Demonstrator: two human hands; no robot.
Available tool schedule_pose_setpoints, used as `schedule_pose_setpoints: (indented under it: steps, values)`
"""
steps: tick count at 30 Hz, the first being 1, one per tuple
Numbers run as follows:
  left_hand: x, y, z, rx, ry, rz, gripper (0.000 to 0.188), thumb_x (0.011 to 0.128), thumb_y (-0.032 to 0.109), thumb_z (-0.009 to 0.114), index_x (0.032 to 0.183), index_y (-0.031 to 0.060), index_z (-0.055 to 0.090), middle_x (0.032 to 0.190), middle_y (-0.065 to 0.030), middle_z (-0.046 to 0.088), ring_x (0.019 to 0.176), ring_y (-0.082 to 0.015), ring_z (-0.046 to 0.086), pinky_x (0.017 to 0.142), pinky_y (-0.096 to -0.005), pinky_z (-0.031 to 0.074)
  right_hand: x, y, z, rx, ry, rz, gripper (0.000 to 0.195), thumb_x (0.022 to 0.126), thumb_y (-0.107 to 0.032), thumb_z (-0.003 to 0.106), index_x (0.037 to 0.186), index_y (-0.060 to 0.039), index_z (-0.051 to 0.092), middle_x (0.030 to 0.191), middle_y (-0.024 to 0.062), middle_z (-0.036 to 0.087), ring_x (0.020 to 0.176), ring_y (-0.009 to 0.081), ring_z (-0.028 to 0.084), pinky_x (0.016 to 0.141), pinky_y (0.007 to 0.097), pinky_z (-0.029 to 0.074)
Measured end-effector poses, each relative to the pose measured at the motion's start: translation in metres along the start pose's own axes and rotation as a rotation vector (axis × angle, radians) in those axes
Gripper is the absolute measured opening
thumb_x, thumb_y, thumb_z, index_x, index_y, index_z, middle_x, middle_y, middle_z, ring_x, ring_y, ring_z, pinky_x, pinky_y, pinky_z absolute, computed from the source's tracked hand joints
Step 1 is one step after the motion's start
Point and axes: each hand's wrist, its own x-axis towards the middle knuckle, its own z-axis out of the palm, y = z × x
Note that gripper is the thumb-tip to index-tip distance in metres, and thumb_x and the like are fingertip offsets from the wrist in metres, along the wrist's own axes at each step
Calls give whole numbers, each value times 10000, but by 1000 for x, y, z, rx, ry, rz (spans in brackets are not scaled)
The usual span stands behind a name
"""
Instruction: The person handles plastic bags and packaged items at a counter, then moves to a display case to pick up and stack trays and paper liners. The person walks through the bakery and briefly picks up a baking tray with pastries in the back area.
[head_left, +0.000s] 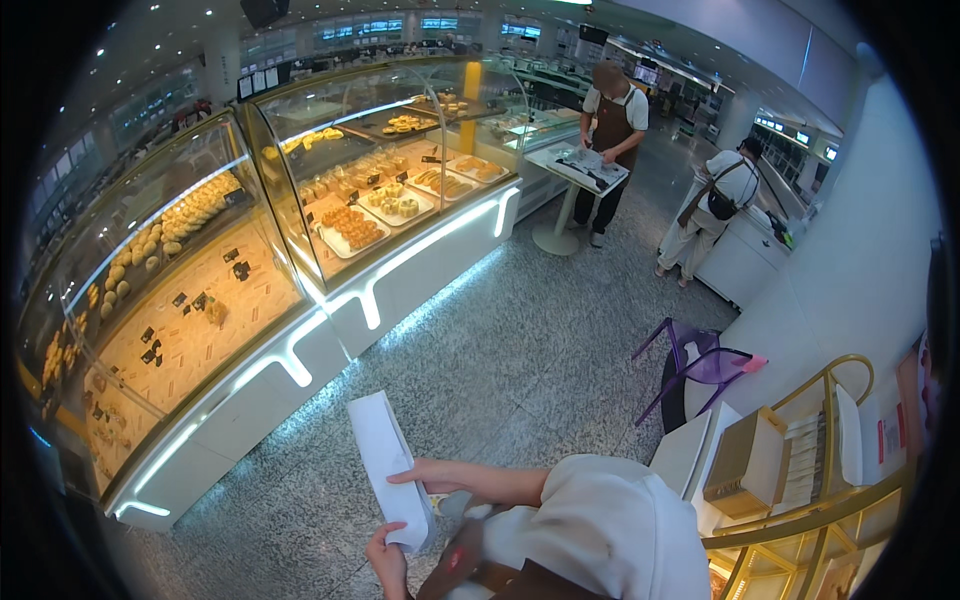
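Observation:
A long, folded white paper sheet or flat paper bag is held out in front of my brown apron. My right hand grips its right edge near the middle, thumb lying on top. At the lower end, my left hand pinches the corner between thumb and fingers. The paper curls over at its near end, and its underside is hidden. Below it lies the speckled stone floor.
A lit glass bakery case with pastry trays runs along the left. Ahead, a co-worker stands at a white pedestal table. Another person leans at a white counter. A purple chair and gold-framed shelf stand right.

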Motion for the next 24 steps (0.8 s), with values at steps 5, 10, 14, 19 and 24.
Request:
schedule_pose_setpoints:
  steps: [5, 10, 14, 19, 24]
  values:
    - [23, 20, -36, -80, 39, -50, 259, 799, -72, 467, 889, -14, 703, 874, -93, 674, 764, -157, 629, 708, -262, 488, 61, 8, 2, -217, 114, -20, 550, 892, -195, 667, 1354, 1, 440, 1252, 125, 562, 1174, 256, 539, 978, 404, 455]
    - [49, 42, -82, -586, 157, -127, 203, 894, 33, 511, 1072, -5, 601, 939, -132, 659, 780, -170, 661, 695, -229, 576, 137, 34, -3, -234, 124, -76, 358, 897, -174, 640, 1210, -22, 560, 1025, 74, 632, 911, 181, 599, 710, 329, 495]
    - [90, 32, -123, -1007, 97, -125, 320, 974, 162, 509, 1257, 16, 487, 1103, -203, 626, 946, -220, 659, 777, -289, 581, 165, 12, 7, -148, 91, 73, 349, 887, -203, 666, 1188, -53, 571, 999, 41, 648, 846, 149, 620, 630, 263, 486]
    - [109, 73, -114, -820, 33, -11, 514, 957, 132, 532, 1422, 45, 332, 1201, -223, 577, 1013, -277, 636, 901, -366, 534, 190, 15, -2, 230, 136, 47, 310, 888, -183, 668, 1151, -49, 572, 1030, 51, 637, 863, 160, 626, 675, 277, 516]
    - [131, 28, -148, -597, -150, -149, 539, 889, 33, 628, 1386, 30, 422, 1235, -151, 590, 1088, -224, 601, 941, -349, 495, 179, -30, 58, 167, 41, 348, 428, 876, -161, 684, 1244, -3, 535, 1193, 118, 620, 1044, 224, 638, 883, 342, 541]
